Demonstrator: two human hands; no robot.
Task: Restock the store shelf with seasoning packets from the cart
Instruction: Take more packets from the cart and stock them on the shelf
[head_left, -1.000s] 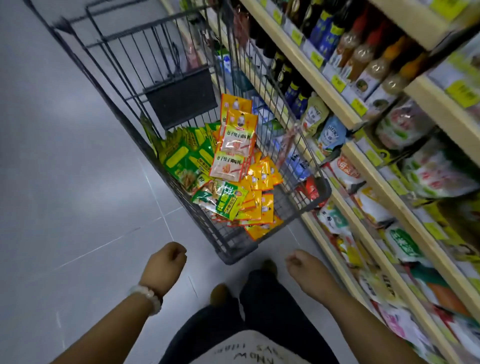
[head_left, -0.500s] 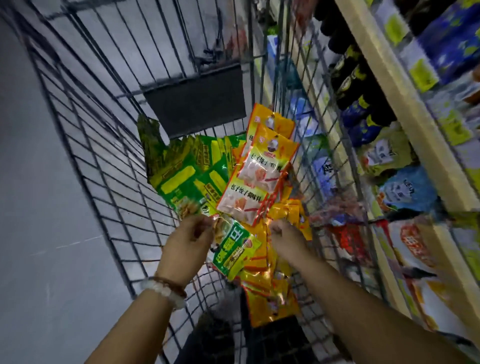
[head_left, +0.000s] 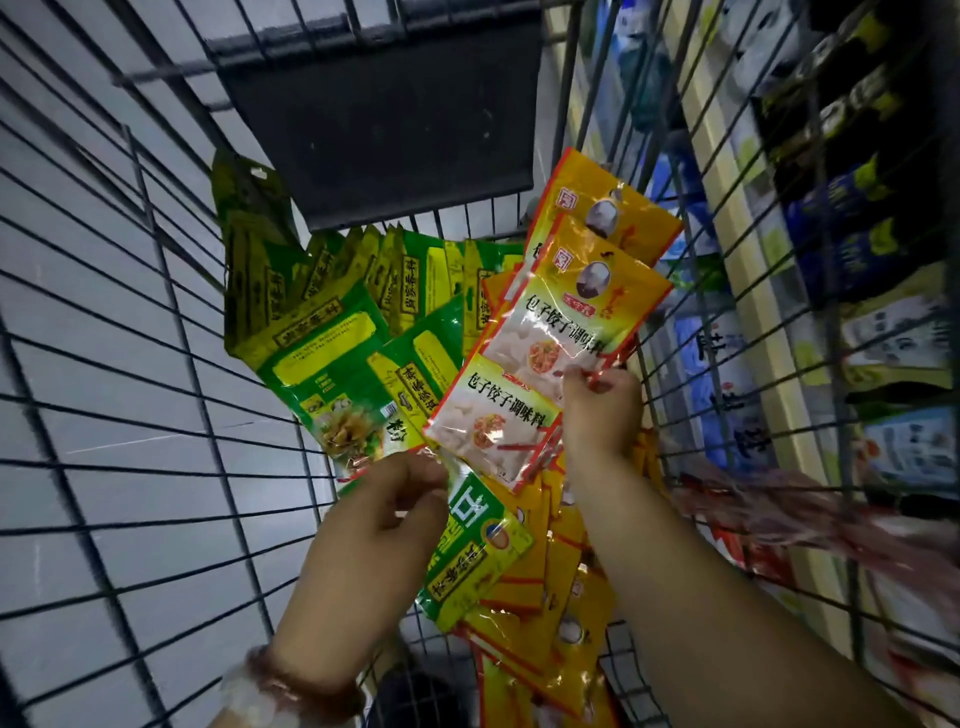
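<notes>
A: 1 second ago we had both hands hanging short of the cart (head_left: 156, 364). Now both are inside it, low in the frame.

B: Right. Our right hand (head_left: 602, 415), centre right, has its fingers curled round the lower edge of the orange-and-white dumpling seasoning packets (head_left: 524, 374); we count at least 3 fanned upward toward the upper middle. Our left hand (head_left: 374, 525), lower centre, pinches the corner where that fan meets the green packets (head_left: 332, 364).

A: So we judge the pick-up has begun but nothing has left the cart. The shelf (head_left: 727, 218) runs down the right side of the frame, beyond the wire.

B: What can't we see?

A: Whether our left fingertips hold an orange packet or only a green one (head_left: 467, 561); the corner is glare and foil. The pile of yellow packets (head_left: 545, 597) at lower centre is partly under our right forearm, so we can't count it.

B: And the shelf goods behind the mesh are blurred, with a red smear at lower right we can't identify. We can't tell where the gap for these packets is.
</notes>
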